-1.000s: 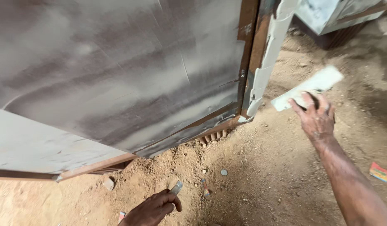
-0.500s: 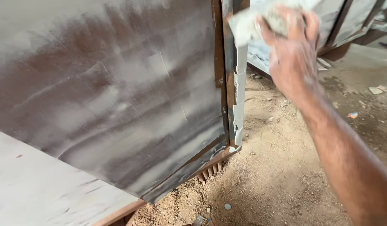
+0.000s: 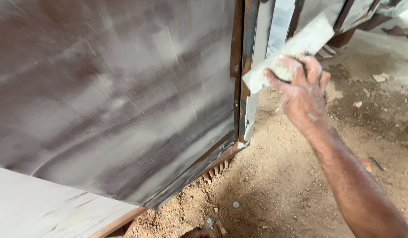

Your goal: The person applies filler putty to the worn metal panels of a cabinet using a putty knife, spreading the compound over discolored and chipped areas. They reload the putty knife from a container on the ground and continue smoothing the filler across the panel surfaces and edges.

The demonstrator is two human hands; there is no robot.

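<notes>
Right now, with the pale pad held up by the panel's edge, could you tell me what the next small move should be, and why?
Probably press the pale pad onto the upright edge strip and draw it downward. The right hand holds the pad right beside that strip, and rusty brown patches show along it, whereas the big panel face already looks rubbed and streaked pale.

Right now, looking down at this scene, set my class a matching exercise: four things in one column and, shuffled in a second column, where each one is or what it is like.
Column one:
1. right hand
2. pale dusty pad
3. large metal panel
4. left hand

Column two:
A. streaked grey over brown, with a rusty edge frame
B. only just visible at the bottom edge, low over the sandy ground
C. raised beside the panel's right edge, fingers closed
D. gripped in the fingers, against the panel's edge frame

Pairs: 1-C, 2-D, 3-A, 4-B
</notes>
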